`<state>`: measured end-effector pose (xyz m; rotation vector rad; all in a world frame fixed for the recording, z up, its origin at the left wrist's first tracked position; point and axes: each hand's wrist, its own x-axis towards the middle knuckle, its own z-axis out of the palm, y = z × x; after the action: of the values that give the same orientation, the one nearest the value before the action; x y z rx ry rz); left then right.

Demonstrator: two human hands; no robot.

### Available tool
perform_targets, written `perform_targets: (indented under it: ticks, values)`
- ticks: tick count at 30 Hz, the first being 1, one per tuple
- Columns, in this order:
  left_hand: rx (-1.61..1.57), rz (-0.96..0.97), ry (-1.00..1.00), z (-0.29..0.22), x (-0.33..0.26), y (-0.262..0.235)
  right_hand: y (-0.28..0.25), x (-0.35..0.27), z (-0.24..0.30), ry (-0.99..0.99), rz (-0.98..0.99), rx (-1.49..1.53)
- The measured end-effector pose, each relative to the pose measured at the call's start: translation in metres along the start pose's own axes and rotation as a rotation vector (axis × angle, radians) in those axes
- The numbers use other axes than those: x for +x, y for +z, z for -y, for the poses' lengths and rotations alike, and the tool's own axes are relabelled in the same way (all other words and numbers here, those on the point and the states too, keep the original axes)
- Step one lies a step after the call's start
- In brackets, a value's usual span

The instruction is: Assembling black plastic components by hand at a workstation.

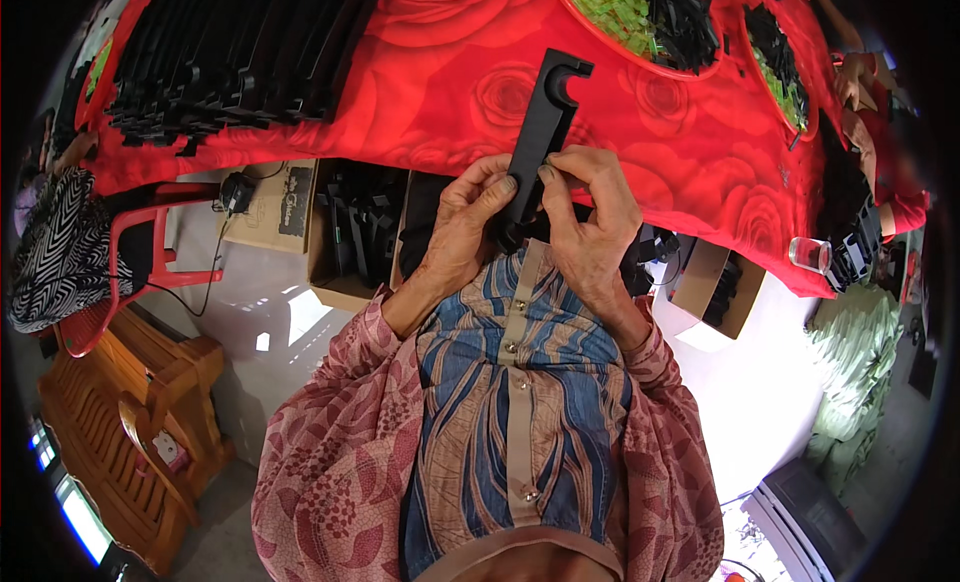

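Note:
A long black plastic part [542,122] with a hook-shaped notch at its far end stands tilted in front of my chest, over the table's near edge. My left hand [462,220] is closed round its lower left side, with the thumb lying along the face. My right hand [597,217] is pinched at the part's right edge, thumb and forefinger touching it. Whether a small piece sits between those right fingertips is hidden.
Similar black parts [235,57] are heaped at the table's far left. Baskets of yellow-green and black pieces [610,17] stand at the far right. Cardboard boxes [332,294] lie below the table edge; a red chair [120,237] is left. Other people's hands [853,82] show far right.

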<state>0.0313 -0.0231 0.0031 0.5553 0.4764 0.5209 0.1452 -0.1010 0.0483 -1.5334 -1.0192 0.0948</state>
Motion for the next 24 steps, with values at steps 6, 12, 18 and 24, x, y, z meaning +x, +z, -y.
perform_targets:
  ticks: [6,12,18,24]
  values:
    - [0.017,0.026,0.010,-0.0008,-0.0003,0.0020,0.0002,0.0003,0.0001,-0.066,-0.036,-0.031]
    - [0.005,0.017,0.003,0.0005,-0.0003,-0.0010,0.0007,-0.0010,0.0012,-0.045,-0.004,-0.049]
    - [-0.013,0.033,0.001,0.0023,0.0000,-0.0035,0.0027,-0.0037,0.0003,-0.037,-0.007,-0.049]
    - [-0.013,0.011,-0.029,0.0008,-0.0014,-0.0037,0.0028,-0.0052,-0.0053,-0.034,0.006,-0.105]
